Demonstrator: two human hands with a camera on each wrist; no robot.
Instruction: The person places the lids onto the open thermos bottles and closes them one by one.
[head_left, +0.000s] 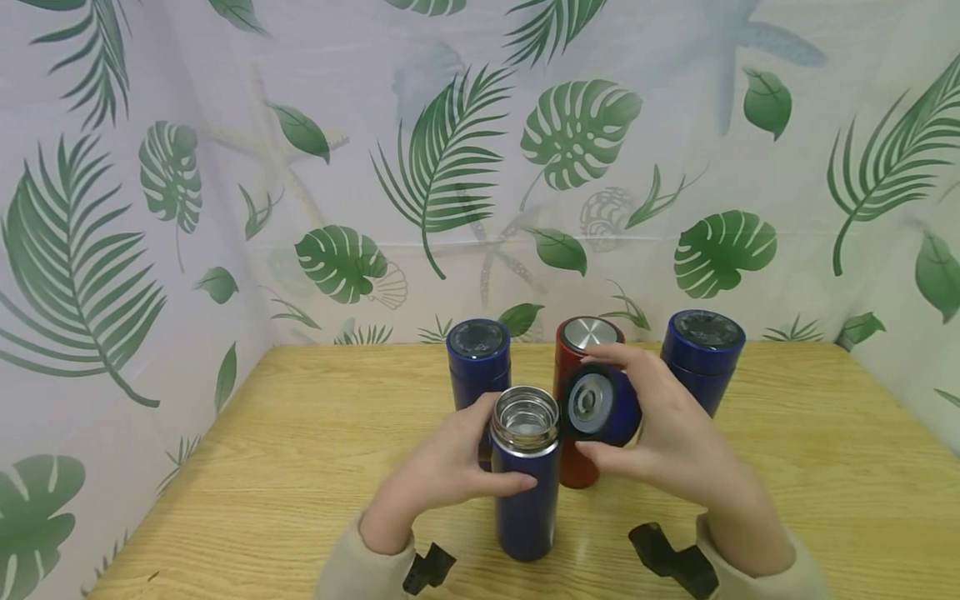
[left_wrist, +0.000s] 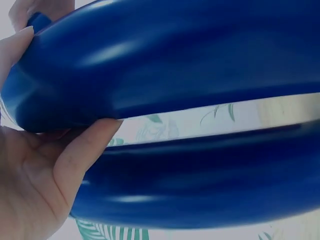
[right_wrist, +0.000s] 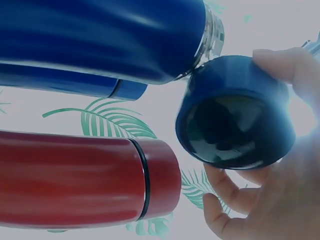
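An uncapped blue thermos flask [head_left: 527,508] stands upright on the table, its steel mouth showing at the top. My left hand [head_left: 457,467] grips it just below the neck, thumb across the front. To the right of the mouth, my right hand [head_left: 667,425] holds the blue lid [head_left: 621,408] by its rim, tilted so its grey inner side faces left. In the right wrist view the lid's dark glossy top [right_wrist: 235,132] faces the camera, with the lid close beside the flask's steel neck [right_wrist: 212,37]. The left wrist view shows the left thumb and fingers around the blue body [left_wrist: 175,55].
Behind stand a red thermos [head_left: 579,467] with a steel-topped lid, a blue thermos [head_left: 478,367] at left and another blue thermos [head_left: 701,358] at right, all capped. They rest on a wooden table [head_left: 315,433] before a leaf-patterned cloth [head_left: 480,250].
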